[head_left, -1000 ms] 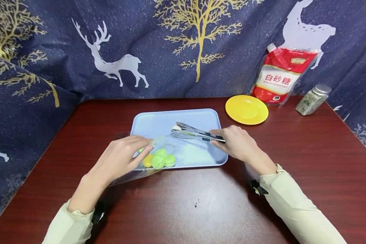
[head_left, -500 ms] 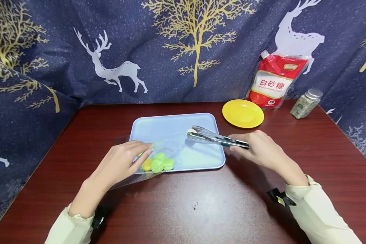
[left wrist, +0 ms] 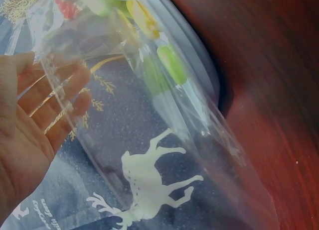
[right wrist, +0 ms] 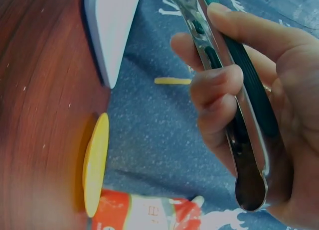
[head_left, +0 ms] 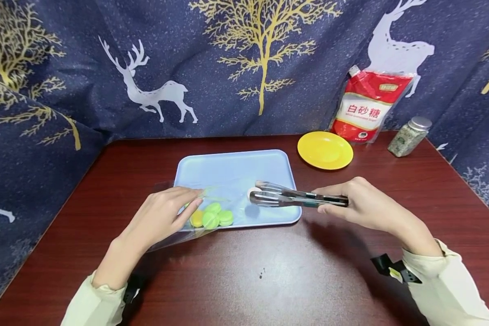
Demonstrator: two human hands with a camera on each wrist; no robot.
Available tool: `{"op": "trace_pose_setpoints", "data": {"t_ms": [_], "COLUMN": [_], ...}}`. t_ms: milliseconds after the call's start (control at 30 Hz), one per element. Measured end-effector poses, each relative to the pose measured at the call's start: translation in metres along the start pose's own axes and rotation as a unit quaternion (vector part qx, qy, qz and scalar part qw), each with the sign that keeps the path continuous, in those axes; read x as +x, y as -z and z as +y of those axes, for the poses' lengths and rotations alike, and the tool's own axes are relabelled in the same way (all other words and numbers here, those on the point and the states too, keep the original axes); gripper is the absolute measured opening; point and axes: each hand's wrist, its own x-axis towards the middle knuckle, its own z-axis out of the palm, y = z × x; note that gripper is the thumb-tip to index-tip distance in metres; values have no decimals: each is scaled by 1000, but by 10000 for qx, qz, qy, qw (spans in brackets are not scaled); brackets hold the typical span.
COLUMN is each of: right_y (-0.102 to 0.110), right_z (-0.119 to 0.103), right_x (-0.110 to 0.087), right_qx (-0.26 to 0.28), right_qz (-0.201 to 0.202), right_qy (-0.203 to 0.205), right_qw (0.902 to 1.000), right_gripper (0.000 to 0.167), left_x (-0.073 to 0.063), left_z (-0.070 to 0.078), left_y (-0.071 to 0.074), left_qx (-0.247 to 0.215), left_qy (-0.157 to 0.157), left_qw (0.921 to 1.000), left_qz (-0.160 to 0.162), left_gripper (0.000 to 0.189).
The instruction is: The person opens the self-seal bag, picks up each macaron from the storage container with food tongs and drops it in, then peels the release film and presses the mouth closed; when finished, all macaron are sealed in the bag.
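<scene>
My left hand [head_left: 167, 213] holds a clear plastic bag [left wrist: 199, 135] by its edge, over the left part of a light blue tray [head_left: 232, 165]. Several green macarons [head_left: 226, 218] and a yellow macaron [head_left: 196, 219] show through the plastic; whether all lie inside the bag I cannot tell. With its fingers curled round the handles, my right hand [head_left: 362, 203] grips metal tongs [right wrist: 214, 60] with dark green grips. The tong heads reach over the tray's right half, with a small round whitish piece [head_left: 251, 192] at their tips, mostly covered by them.
Behind the tray's right corner lies a yellow plate [head_left: 325, 151]. A red and white sugar pouch [head_left: 366, 106] leans against the patterned cloth [head_left: 220, 113] at the back. To its right, a glass jar [head_left: 407, 138] with a metal lid lies tilted on the dark red table [head_left: 301, 280].
My right hand has drawn the tongs to the right and slightly nearer, and the whitish piece has moved with them. My left hand stays in place on the bag. The head view has shifted slightly.
</scene>
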Motion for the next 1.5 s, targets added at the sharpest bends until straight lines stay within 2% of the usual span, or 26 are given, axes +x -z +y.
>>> {"op": "trace_pose_setpoints", "data": {"t_ms": [333,633,1033,1500], "right_y": [-6,-22,-33,-44], "right_z": [-9,-12,-19,-28], "right_x": [6,22,37,59], "right_qx": [446,494,544,541], "right_qz": [-160,-348,-477,-605], "right_qy": [124,210,161,248], "right_qw": [9988,9980,9973,9964], "right_gripper": [27,26,27,32], "left_x": [3,-3,2,1], "left_z": [2,5,8,9], "left_y": [-2,-2,-3,-3], "left_qx": [-6,12,-22,37], "left_qy": [157,164,101,201], "left_qw": [9996,9994,9992,9991], "left_qz": [-244,-303,-397,-375], "left_gripper": [26,28,30,31]}}
